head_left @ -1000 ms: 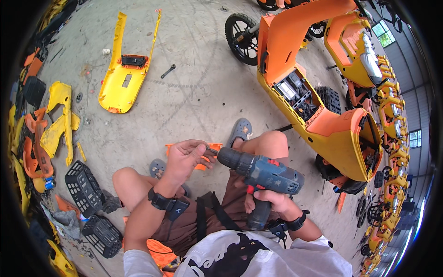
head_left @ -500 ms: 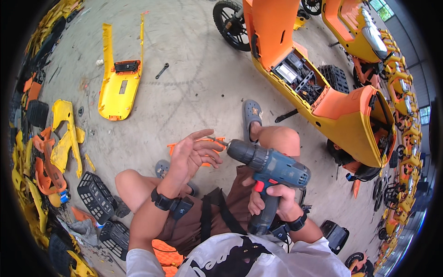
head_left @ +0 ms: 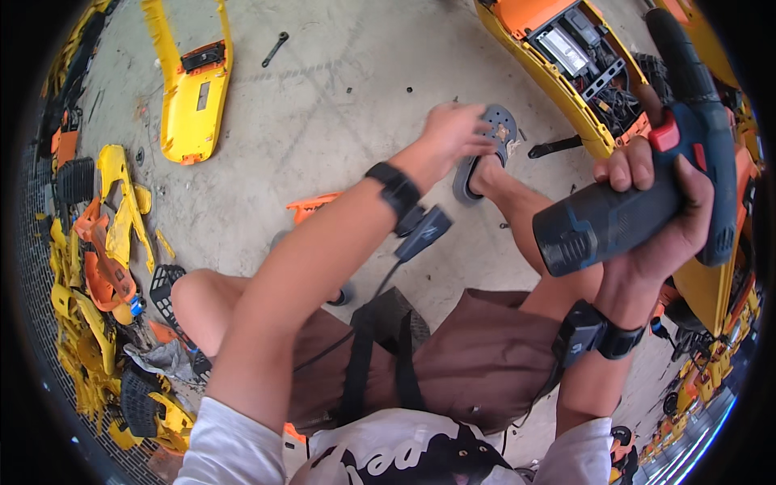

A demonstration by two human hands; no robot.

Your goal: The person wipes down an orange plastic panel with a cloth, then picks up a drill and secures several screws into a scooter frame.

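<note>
My right hand (head_left: pixel 655 194), raised on the right, is wrapped round the grip of a dark blue-and-black cordless drill (head_left: pixel 602 222) with red switches. The drill's black chuck (head_left: pixel 683 61) points up and away, near the scooter's open body. My left hand (head_left: pixel 459 139) reaches forward and to the right, over the grey clog (head_left: pixel 495 137) on my right foot. Motion blurs its fingers, which look loosely bent; whether anything is between them I cannot make out. Beyond, the yellow-and-orange scooter body (head_left: pixel 594 129) lies open, showing a silver box (head_left: pixel 563 50) and wiring (head_left: pixel 618 105).
A yellow panel (head_left: pixel 187 121) lies on the concrete floor at far left, with a dark wrench-like tool (head_left: pixel 276 49) nearby. An orange part (head_left: pixel 311 207) sits behind my left forearm. Yellow and orange scrap panels (head_left: pixel 105 267) pile along the left. A kickstand (head_left: pixel 555 146) juts toward my clog.
My right hand has lifted the drill up and right, away from my left hand. My left hand has swung forward and right toward the clog. The view has shifted too.
</note>
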